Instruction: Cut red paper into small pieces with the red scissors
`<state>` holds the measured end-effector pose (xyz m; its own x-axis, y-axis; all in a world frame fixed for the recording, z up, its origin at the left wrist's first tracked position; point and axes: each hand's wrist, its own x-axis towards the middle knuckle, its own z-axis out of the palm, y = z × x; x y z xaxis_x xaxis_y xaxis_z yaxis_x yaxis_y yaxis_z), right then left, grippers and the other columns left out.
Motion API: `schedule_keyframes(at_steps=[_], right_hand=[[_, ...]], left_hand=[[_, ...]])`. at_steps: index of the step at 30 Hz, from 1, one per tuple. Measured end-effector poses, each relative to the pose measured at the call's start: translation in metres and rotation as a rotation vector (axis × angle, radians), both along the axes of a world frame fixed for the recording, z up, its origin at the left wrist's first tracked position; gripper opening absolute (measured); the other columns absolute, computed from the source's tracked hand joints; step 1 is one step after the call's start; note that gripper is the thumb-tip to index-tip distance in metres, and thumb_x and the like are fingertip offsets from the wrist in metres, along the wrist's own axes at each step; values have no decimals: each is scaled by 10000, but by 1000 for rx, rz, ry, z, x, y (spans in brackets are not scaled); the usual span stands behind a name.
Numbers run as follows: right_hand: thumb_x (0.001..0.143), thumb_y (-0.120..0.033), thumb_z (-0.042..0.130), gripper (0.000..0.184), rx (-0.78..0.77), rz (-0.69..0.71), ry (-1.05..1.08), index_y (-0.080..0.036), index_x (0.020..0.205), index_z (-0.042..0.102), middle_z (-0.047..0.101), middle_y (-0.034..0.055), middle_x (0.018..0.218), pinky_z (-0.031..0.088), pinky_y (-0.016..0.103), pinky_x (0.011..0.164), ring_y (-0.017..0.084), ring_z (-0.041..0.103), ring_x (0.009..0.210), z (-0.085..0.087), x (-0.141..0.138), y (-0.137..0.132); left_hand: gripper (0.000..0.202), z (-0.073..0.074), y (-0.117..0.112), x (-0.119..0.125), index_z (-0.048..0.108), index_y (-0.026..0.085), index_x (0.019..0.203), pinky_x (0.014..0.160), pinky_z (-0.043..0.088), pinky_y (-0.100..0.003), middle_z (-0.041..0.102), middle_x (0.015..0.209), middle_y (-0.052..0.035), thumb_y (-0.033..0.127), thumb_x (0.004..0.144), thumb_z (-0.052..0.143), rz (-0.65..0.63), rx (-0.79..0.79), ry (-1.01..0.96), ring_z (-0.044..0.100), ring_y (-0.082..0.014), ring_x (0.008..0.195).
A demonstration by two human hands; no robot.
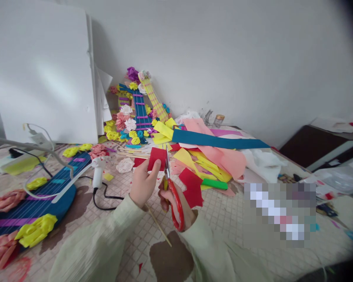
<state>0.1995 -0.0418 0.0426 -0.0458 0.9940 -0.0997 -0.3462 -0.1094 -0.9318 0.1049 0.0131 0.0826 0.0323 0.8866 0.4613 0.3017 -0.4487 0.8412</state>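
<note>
My left hand (pixel 144 182) pinches a small square of red paper (pixel 158 158) between thumb and fingers. In my right hand (pixel 181 203) is a pair of scissors (pixel 176 205) with red handles, its blades pointing up along the right edge of that square. Whether the blades are cutting into it I cannot tell. Something yellow shows by the right fingers. Just right of the scissors lies a larger cut piece of red paper (pixel 192 187), with a green strip (pixel 214 184) beside it. A thin wooden stick (pixel 159 225) lies on the table between my forearms.
Left are a white glue gun (pixel 98 174) with a black cord and a blue guitar-shaped craft (pixel 63 192) with paper flowers. More decorated crafts (pixel 139 107) lean on the wall. A long blue strip (pixel 217 140) crosses coloured paper behind. A pixelated patch covers the right side.
</note>
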Motion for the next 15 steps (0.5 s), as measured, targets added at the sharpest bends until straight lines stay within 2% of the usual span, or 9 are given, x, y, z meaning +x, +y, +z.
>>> schedule_keyframes(at_steps=[8, 15], right_hand=[[655, -298, 543, 178, -16, 1, 7, -200, 755, 432, 410, -91, 526, 219, 192, 366, 41, 327, 358, -2, 0, 0], [650, -297, 544, 183, -34, 2, 19, -198, 731, 413, 400, -98, 527, 205, 183, 361, 31, 321, 354, -1, 1, 0]], left_hand=[[234, -2, 1, -3, 578, 169, 731, 648, 430, -237, 621, 697, -1, 363, 819, 484, -62, -54, -94, 564, -156, 705], [230, -1, 2, -2, 563, 172, 687, 647, 427, -232, 601, 669, 5, 345, 815, 481, -56, -43, -105, 547, -147, 687]])
